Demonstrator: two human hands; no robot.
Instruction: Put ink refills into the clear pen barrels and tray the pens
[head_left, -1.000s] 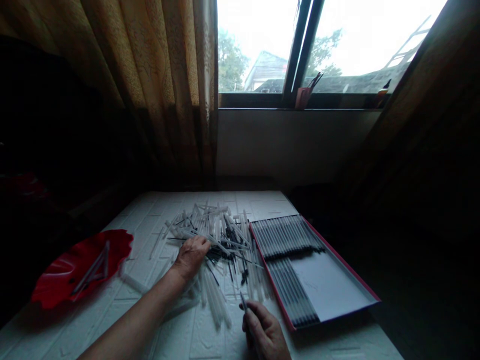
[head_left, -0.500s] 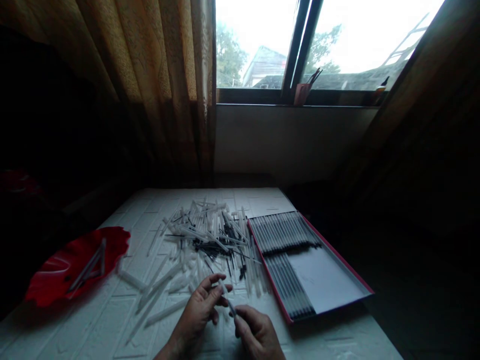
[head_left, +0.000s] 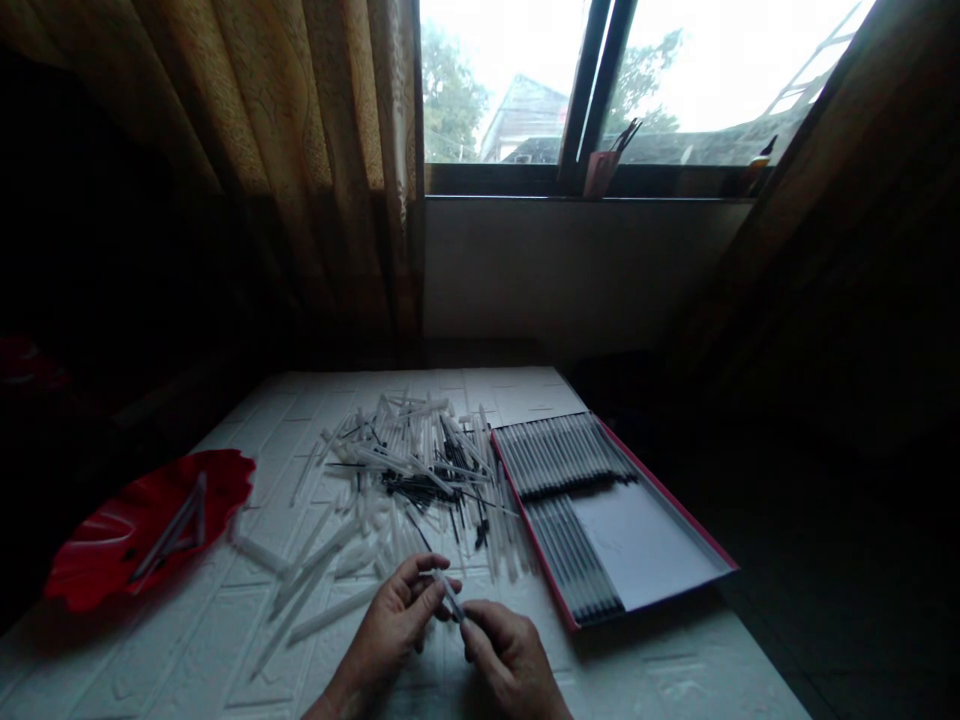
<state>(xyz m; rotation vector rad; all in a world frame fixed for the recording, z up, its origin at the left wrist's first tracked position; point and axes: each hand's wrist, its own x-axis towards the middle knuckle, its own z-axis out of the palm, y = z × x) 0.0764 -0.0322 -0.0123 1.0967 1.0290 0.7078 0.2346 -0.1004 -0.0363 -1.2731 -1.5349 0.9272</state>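
A translucent pen (head_left: 452, 598) is held at a slant between my two hands, over the front of the table. My left hand (head_left: 405, 610) pinches its far end between thumb and fingers. Closed round the near end, my right hand (head_left: 511, 648) hides part of the pen. Just beyond the hands lies a loose heap of clear pen barrels (head_left: 409, 440) and thin black refills (head_left: 420, 490). To the right, a shallow red-edged box (head_left: 654, 460) holds finished-looking pens (head_left: 566, 455) in two rows, dark tips toward me, over a white bottom.
A red scalloped dish (head_left: 90, 550) with a few pen parts stands at the table's left. Longer clear tubes (head_left: 330, 612) lie left of my hands. The white brick-patterned table (head_left: 187, 650) ends before a curtained window, where a pink cup (head_left: 600, 174) sits on the sill.
My hands have come slightly closer together along the pen, covering more of it. The whole view has shifted a little, with the table and box appearing slightly higher and further left.
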